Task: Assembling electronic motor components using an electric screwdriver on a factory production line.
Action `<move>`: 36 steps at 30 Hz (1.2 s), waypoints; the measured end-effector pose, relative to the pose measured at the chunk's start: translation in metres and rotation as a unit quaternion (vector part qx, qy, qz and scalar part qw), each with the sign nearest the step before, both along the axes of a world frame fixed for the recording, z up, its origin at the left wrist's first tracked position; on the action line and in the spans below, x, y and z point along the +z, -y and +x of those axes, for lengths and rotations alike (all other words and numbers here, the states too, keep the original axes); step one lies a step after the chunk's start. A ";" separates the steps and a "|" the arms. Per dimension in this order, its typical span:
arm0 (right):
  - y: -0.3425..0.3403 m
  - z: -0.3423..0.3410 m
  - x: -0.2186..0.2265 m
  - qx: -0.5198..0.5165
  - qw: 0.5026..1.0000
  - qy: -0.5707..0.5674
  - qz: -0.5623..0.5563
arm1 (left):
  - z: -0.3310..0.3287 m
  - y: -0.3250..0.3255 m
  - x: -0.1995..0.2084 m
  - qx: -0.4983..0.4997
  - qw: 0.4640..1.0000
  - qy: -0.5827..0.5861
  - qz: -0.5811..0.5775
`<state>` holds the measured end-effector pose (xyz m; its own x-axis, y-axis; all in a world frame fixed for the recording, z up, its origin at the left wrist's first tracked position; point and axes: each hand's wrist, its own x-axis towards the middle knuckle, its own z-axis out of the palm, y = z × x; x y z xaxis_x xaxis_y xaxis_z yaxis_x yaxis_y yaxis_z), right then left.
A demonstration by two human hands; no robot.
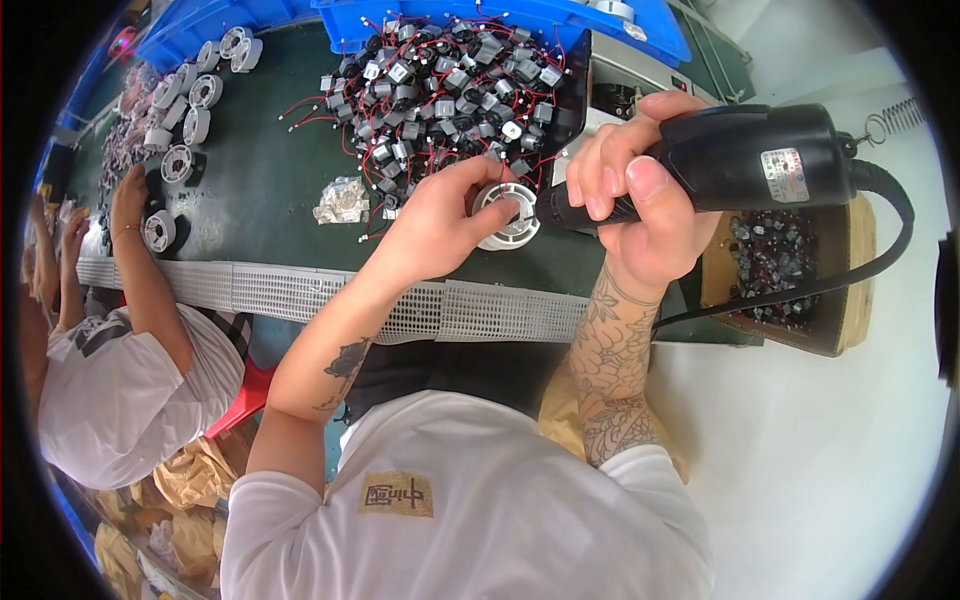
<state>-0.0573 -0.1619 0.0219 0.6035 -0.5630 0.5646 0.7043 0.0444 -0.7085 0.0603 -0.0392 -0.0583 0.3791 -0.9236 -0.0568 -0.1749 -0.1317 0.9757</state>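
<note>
My left hand (pixel 440 222) is closed round a white round plastic housing (pixel 512 232), its thumb reaching over the rim into the open face. My right hand (pixel 645 190) grips a black electric screwdriver (pixel 745 150) lying nearly level. The tool's nose points left and comes close to the housing's right side; whether the bit touches it I cannot tell. Just beyond my left hand rises a heap of small grey motors (pixel 450 95) with red and black wires. A crumpled clear plastic bag (pixel 341 201) of small parts lies left of that hand.
Blue bins (pixel 350 25) stand along the back. White round housings (pixel 205 92) are scattered at the left, near a co-worker's hand (pixel 128 195). A cardboard box (pixel 853 270) of motors is at the right, under the tool's cable (pixel 890 250). A grey perforated strip (pixel 300 290) edges the table.
</note>
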 end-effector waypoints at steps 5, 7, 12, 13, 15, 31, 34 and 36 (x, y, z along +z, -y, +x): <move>-0.002 0.001 0.000 0.003 1.000 -0.005 0.002 | -0.001 0.001 -0.001 0.013 1.000 -0.004 -0.011; -0.004 0.001 0.002 -0.043 0.989 -0.098 -0.101 | -0.001 0.001 -0.001 0.029 0.999 0.002 -0.022; -0.001 0.007 -0.008 -0.045 0.988 -0.069 -0.128 | -0.001 0.001 -0.007 0.032 0.997 0.025 -0.068; -0.001 0.007 -0.007 -0.045 0.988 -0.070 -0.130 | -0.002 0.001 -0.005 0.032 0.997 0.024 -0.067; -0.001 0.007 -0.007 -0.045 0.988 -0.072 -0.131 | -0.003 0.001 0.001 0.033 0.998 0.023 -0.039; 0.024 -0.024 0.013 0.034 0.996 0.033 -0.073 | -0.006 -0.022 0.018 0.065 0.961 0.250 -0.103; 0.032 -0.020 0.016 0.078 0.994 0.077 -0.023 | -0.018 -0.023 0.014 0.070 0.925 0.355 -0.113; 0.037 -0.028 0.011 0.073 0.997 0.031 -0.011 | -0.018 -0.025 0.022 0.068 0.930 0.334 -0.138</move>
<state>-0.0857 -0.1989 0.0330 0.6412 -0.4596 0.6145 0.7343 0.1349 -0.6653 0.0427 -0.0143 -0.0366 0.3595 -0.8090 0.4651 -0.7536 0.0423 0.6560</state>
